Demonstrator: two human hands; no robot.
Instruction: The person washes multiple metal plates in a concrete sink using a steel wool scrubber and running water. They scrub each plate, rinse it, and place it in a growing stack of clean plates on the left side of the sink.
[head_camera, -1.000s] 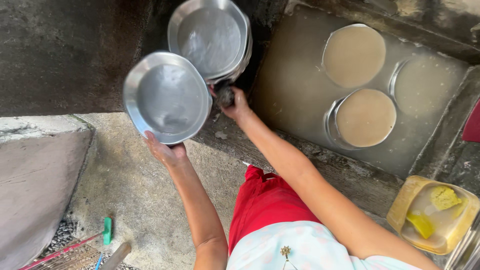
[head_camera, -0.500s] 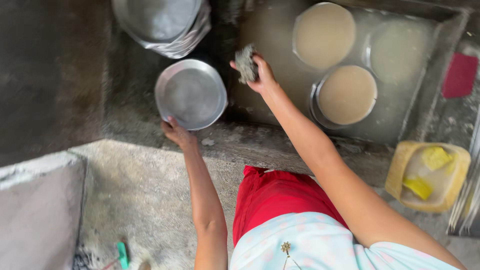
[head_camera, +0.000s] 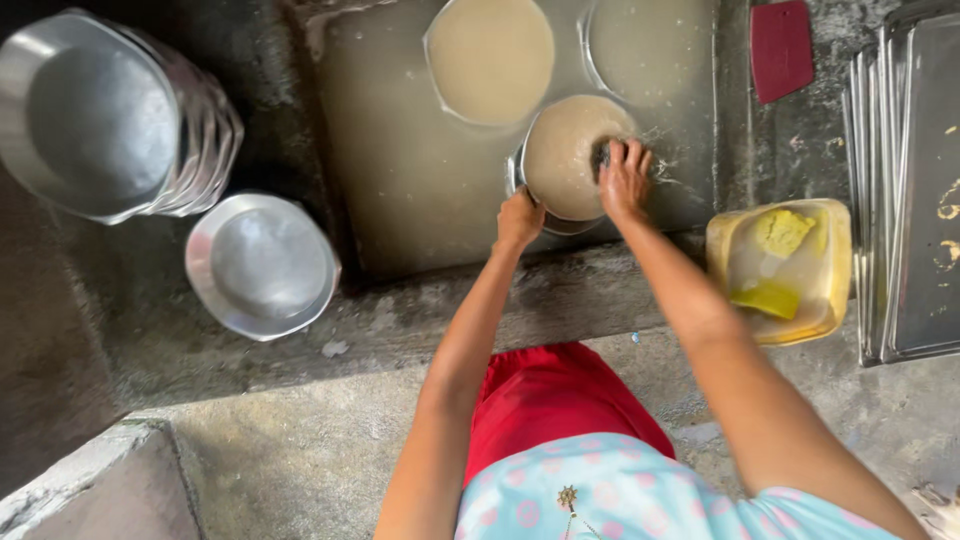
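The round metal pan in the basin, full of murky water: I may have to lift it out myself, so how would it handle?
The pan looks thin and stiff, probably light when empty. Brimful of cloudy water, it would likely feel heavy and slosh if tilted. Its wet rim, where the left hand takes its grip, is probably slippery.

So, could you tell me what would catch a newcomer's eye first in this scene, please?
The eye goes first to the round metal pan full of murky water in the concrete wash basin, gripped at its rim by the left hand while the right hand presses a dark scrubber inside. Next comes the tilted stack of shiny steel pans at upper left, with a single clean steel pan below it.
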